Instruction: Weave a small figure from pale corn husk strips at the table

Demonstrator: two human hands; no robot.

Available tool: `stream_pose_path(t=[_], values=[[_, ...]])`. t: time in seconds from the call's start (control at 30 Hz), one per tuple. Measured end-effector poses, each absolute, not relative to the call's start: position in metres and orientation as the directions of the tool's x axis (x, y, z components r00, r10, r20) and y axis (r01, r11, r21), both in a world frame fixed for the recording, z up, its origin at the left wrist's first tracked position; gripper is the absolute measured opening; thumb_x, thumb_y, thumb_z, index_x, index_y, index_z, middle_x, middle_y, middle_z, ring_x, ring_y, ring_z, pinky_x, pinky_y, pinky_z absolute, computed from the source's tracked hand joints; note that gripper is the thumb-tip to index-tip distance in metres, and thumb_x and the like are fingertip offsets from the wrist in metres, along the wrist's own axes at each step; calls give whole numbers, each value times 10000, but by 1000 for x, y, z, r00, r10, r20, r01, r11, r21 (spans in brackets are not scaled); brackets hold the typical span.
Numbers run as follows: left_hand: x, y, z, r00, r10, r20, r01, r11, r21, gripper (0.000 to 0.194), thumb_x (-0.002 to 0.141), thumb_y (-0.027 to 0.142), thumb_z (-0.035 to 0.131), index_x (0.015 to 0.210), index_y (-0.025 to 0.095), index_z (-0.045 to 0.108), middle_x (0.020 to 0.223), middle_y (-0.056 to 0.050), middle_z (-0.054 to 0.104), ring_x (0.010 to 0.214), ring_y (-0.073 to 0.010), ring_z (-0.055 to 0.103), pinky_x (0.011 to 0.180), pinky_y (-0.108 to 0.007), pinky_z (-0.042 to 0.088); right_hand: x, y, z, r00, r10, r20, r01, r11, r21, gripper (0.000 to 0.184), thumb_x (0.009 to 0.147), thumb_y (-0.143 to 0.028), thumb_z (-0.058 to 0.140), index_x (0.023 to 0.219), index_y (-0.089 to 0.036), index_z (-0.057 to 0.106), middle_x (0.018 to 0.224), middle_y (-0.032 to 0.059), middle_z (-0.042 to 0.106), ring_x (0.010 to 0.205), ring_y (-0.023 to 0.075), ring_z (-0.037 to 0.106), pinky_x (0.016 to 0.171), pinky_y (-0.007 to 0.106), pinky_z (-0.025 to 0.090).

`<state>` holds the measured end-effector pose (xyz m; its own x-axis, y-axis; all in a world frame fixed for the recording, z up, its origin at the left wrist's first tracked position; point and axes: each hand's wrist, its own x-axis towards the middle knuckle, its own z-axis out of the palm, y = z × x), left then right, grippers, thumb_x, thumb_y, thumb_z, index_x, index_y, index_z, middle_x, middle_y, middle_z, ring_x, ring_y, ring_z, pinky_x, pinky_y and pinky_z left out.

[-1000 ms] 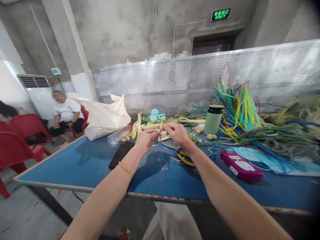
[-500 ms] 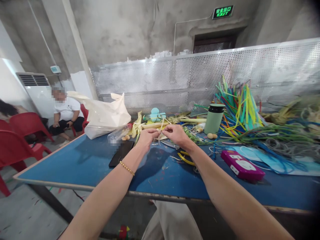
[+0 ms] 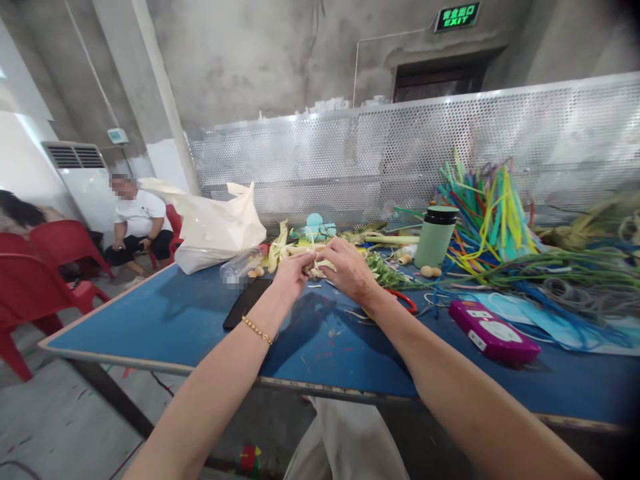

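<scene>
Above the middle of the blue table [image 3: 165,333], my two hands meet around a pale, thin strip [image 3: 311,235] that stands up between the fingers. My left hand [image 3: 291,272], with a gold-coloured bracelet on its wrist, is closed in a pinch on the strip. Curled over from the other side, my right hand [image 3: 349,270] has its fingertips against the strip close to the left fingers. The fingers partly hide the strip's lower part, and its exact material is unclear. Pale husks [image 3: 279,247] and green leaves [image 3: 383,270] lie just behind and beside the hands.
Left of the hands are a black phone [image 3: 245,303], a clear bottle [image 3: 237,265] and a white plastic bag [image 3: 220,230]. On the right stand a green flask [image 3: 437,237], a purple box [image 3: 493,333], peanuts [image 3: 430,271] and piled coloured strips [image 3: 500,220]. A person [image 3: 140,217] sits beyond the table.
My right hand has rolled over the strip, its fingers reaching closer to the left hand. My left hand keeps its pinch. The view has shifted slightly, and a red loop shows beside my right wrist.
</scene>
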<state>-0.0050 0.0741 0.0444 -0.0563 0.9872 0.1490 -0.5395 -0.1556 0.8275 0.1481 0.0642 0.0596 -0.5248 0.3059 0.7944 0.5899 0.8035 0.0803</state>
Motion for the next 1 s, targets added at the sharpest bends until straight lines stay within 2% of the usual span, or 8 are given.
stream_pose_path(t=[0.17, 0.27, 0.33, 0.5, 0.63, 0.73, 0.83, 1.0], values=[[-3, 72, 46, -64, 990, 124, -552, -139, 822, 152, 539, 49, 751, 635, 144, 681, 660, -12, 666, 645, -123, 575, 596, -244, 417, 143, 62, 60, -445, 308, 841, 561, 827, -6, 133, 915, -185, 561, 829, -199, 661, 847, 64, 587, 827, 201, 531, 767, 320, 407], [-3, 70, 47, -67, 987, 144, -546, -157, 823, 146, 537, 66, 766, 622, 142, 675, 637, -9, 652, 629, -113, 562, 576, -235, 402, 144, 62, 59, -405, 339, 849, 549, 833, -70, 85, 871, -159, 589, 809, -197, 634, 818, 53, 581, 795, 193, 528, 744, 307, 412], [-3, 70, 47, -69, 985, 156, -545, -168, 822, 153, 542, 93, 789, 615, 146, 665, 603, 2, 622, 590, -98, 527, 541, -227, 372, 146, 63, 59, -419, 345, 840, 544, 836, -72, 92, 839, -118, 592, 852, -196, 640, 836, 55, 586, 803, 197, 533, 746, 306, 417], [-4, 68, 48, -48, 988, 145, -541, -147, 828, 181, 548, 135, 816, 648, 147, 666, 582, 4, 585, 543, -89, 474, 493, -237, 316, 151, 67, 58, -489, 326, 809, 573, 819, 17, 245, 810, -32, 558, 976, -186, 652, 936, 82, 600, 913, 224, 547, 816, 327, 416], [-3, 67, 49, -40, 992, 122, -543, -124, 830, 140, 579, 124, 773, 627, 144, 643, 569, 9, 572, 521, -79, 467, 498, -228, 335, 150, 64, 60, -558, 293, 776, 599, 789, 133, 157, 865, -126, 597, 994, -189, 659, 937, 84, 598, 918, 230, 527, 794, 334, 385], [0, 67, 49, -20, 996, 87, -549, -83, 832, 121, 585, 82, 724, 610, 143, 622, 557, 17, 565, 500, -64, 447, 486, -205, 339, 149, 60, 63, -566, 254, 784, 601, 779, 180, 95, 926, -204, 568, 910, -195, 661, 886, 73, 601, 870, 217, 520, 751, 327, 359], [4, 67, 48, -6, 997, 82, -554, -72, 829, 139, 579, 54, 707, 592, 141, 599, 544, 21, 555, 500, -61, 450, 488, -192, 349, 148, 58, 64, -499, 256, 828, 593, 798, 111, 126, 926, -208, 560, 817, -188, 621, 840, 64, 597, 822, 199, 521, 738, 317, 365], [6, 66, 48, -7, 993, 118, -565, -101, 819, 163, 532, 117, 776, 623, 124, 641, 575, 5, 594, 532, -75, 505, 522, -204, 384, 145, 62, 61, -340, 342, 876, 516, 846, -130, 127, 848, -181, 597, 731, -194, 549, 748, 26, 555, 702, 161, 501, 673, 286, 390]])
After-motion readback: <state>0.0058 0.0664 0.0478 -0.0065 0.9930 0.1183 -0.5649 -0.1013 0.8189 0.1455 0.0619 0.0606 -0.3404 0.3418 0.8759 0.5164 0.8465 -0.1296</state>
